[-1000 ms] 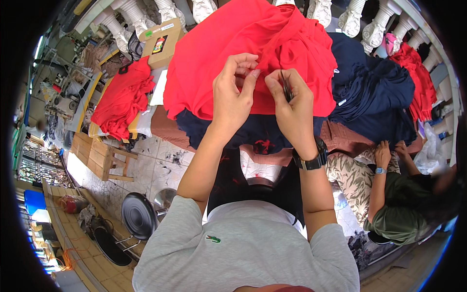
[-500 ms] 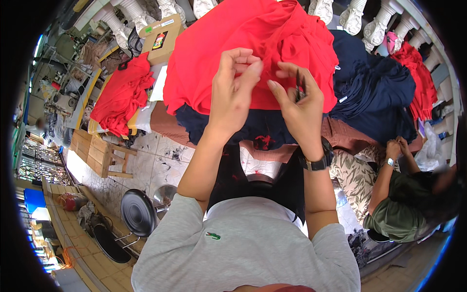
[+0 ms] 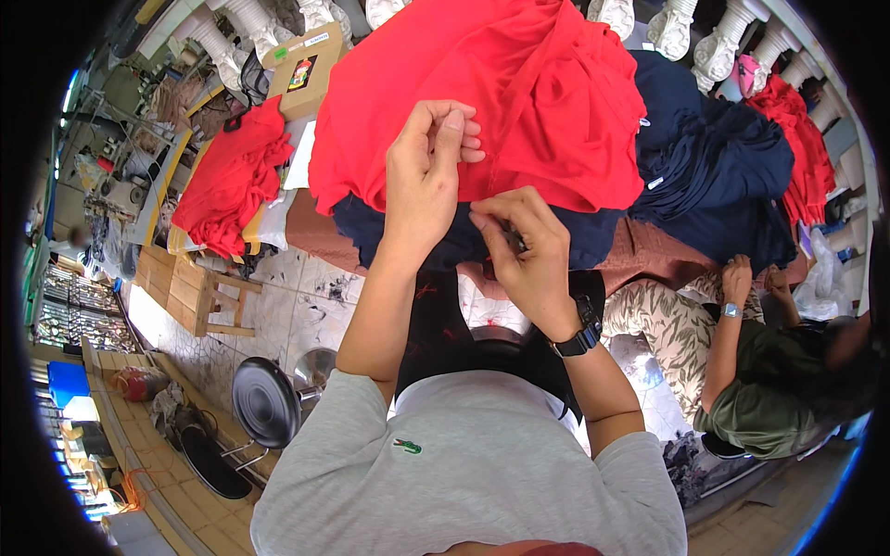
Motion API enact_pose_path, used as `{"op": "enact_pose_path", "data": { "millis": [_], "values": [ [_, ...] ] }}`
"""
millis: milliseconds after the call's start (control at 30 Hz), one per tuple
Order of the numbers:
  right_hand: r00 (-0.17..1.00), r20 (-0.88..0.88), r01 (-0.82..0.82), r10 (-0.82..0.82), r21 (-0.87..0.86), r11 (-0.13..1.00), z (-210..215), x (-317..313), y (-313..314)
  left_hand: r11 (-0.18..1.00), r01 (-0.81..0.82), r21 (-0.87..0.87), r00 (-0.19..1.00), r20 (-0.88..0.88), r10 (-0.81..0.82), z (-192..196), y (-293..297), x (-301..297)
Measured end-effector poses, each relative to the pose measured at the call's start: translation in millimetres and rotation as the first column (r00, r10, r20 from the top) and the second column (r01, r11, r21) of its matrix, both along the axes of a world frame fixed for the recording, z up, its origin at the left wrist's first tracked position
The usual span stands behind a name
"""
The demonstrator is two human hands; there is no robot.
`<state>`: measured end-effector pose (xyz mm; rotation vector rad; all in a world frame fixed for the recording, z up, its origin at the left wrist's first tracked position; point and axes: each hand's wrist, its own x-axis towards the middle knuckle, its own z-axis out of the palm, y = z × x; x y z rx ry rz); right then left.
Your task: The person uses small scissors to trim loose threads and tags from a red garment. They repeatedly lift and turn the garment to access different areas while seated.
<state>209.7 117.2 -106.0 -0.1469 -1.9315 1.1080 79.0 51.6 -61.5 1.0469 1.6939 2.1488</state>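
My left hand (image 3: pixel 426 157) is raised over a big heap of red cloth (image 3: pixel 556 111). Its fingers are curled with the thumb laid against them; whatever they pinch, if anything, is too small to make out. Lower and to the right, my right hand (image 3: pixel 533 246) is closed, thumb and forefinger tips together at the heap's front edge. Small dark snips (image 3: pixel 516 245) sit in its palm, mostly covered by the fingers. Navy cloth (image 3: pixel 579 233) lies under the red heap.
More navy cloth (image 3: pixel 714 157) and red cloth (image 3: pixel 797 148) are piled to the right, near a seated co-worker (image 3: pixel 769 389). On the left are a cardboard box (image 3: pixel 311 69), a red garment (image 3: pixel 236 181), a wooden stool (image 3: pixel 204 296) and a round black seat (image 3: pixel 266 403).
My right hand has dropped down and left, its fingers drawing together over the snips. My left hand has shifted slightly left. The co-worker's hands have moved apart.
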Motion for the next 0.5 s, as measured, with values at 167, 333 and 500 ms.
{"op": "enact_pose_path", "data": {
  "millis": [167,333,500],
  "values": [
    [0.994,0.043,0.103,-0.097,-0.193,0.976,11.5,7.7,2.3,0.992,-0.126,0.015,0.928,-0.35,0.123,-7.7,5.1,3.3],
    [0.985,-0.061,0.134,-0.16,-0.311,0.941,18.4,0.1,25.0,0.936,-0.351,-0.012,0.746,-0.608,0.272,3.8,16.3,19.6],
    [0.994,0.008,0.109,-0.113,-0.337,0.935,17.2,-0.3,28.8,0.946,-0.323,0.023,0.805,-0.519,0.287,-9.2,25.0,3.2]
  ]
}}
